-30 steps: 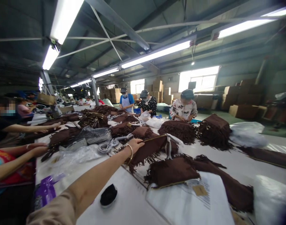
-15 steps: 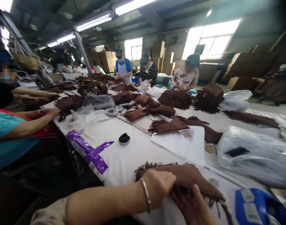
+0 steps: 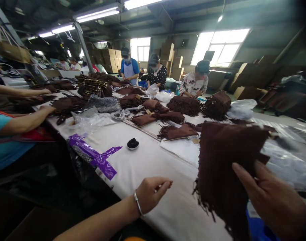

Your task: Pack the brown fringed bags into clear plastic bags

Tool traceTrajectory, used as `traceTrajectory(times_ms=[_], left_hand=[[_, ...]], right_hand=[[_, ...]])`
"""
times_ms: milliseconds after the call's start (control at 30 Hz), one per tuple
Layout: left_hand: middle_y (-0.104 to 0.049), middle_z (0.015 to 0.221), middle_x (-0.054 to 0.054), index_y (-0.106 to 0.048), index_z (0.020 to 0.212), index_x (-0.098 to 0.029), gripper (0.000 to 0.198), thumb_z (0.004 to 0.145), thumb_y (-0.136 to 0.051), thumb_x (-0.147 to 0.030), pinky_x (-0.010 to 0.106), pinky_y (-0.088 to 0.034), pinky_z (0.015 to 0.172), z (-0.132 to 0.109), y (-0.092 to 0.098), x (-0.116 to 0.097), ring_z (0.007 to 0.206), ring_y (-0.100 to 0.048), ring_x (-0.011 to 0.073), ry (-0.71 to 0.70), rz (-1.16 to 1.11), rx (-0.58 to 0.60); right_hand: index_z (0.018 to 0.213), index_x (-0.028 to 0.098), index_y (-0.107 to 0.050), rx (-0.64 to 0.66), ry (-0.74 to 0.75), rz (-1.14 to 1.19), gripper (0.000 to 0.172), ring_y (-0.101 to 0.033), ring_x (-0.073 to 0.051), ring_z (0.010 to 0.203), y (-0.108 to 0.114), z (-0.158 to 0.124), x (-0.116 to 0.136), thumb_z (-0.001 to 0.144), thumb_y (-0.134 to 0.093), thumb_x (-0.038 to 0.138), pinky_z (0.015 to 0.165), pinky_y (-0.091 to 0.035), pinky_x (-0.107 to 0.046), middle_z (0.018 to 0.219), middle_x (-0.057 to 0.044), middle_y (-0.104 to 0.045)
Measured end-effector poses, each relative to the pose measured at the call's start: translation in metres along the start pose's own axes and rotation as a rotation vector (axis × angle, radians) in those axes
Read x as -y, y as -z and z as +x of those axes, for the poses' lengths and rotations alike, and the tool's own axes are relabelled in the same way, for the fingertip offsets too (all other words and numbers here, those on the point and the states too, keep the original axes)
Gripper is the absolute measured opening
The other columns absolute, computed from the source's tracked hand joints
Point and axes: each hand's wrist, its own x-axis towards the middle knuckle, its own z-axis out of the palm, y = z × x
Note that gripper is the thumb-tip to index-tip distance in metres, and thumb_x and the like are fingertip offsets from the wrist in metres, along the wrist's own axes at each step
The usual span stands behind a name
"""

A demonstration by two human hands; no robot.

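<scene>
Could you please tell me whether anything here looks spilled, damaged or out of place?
I see no spill or clear damage. The purple plastic looks slightly odd: one strip slants inward from the edge of the table. The fringed brown piece in the right hand shows no obvious fault.

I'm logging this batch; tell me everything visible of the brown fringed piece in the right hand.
The brown fringed piece looks like matte cloth or suede, with thin strands along its lower left edge. It is held up above the white table, broad side to the camera, gripped near its right edge by the right hand, thumb in front. Its far side is hidden.
</scene>
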Motion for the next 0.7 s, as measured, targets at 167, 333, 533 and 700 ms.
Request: traceTrajectory(times_ms=[167,333,533,700], left_hand=[[-0.071,0.083,0.005,-0.07,0.098,-0.016,0.033,0.094,-0.045,-0.038,0.018,-0.053,0.061,-0.031,-0.005,0.036,0.071,-0.066,0.0134,0.168,-0.007,0.063],[-0.071,0.076,0.004,-0.071,0.094,-0.016,0.029,0.091,-0.044,-0.028,0.017,-0.05,0.061,-0.07,-0.029,0.059,0.065,-0.066,0.0134,-0.035,0.12,0.131],[-0.071,0.076,0.004,-0.067,0.101,-0.015,0.026,0.091,-0.044,-0.022,0.017,-0.051,0.066,-0.065,-0.02,0.068,0.065,-0.066,0.0124,-0.174,0.145,0.091],[-0.06,0.123,0.009,-0.055,0.123,-0.016,0.034,0.09,-0.049,-0.025,0.037,-0.038,0.106,-0.012,-0.003,0.077,0.117,-0.054,0.0211,-0.339,0.446,0.236]], right_hand=[[0.134,0.022,-0.04,0.019,0.302,-0.255,0.046,-0.055,-0.027,0.102,-0.036,0.012,0.064,0.089,-0.043,0.027,0.08,-0.049,-0.04,0.117,-0.009,-0.055],[0.136,0.015,-0.041,0.199,0.476,-0.331,0.059,-0.057,-0.026,0.083,-0.192,-0.075,0.069,0.078,-0.047,0.004,0.062,-0.053,-0.037,0.1,-0.011,-0.062],[0.13,0.022,-0.047,0.42,0.395,0.065,0.042,-0.055,-0.021,0.106,-0.217,-0.11,0.036,0.089,-0.049,0.032,0.09,-0.051,-0.034,0.12,-0.005,-0.059],[0.14,0.023,-0.032,0.232,0.273,0.122,0.051,-0.036,-0.021,0.131,-0.189,-0.062,0.003,0.093,-0.038,0.042,0.108,-0.036,-0.041,0.14,-0.004,-0.045]])
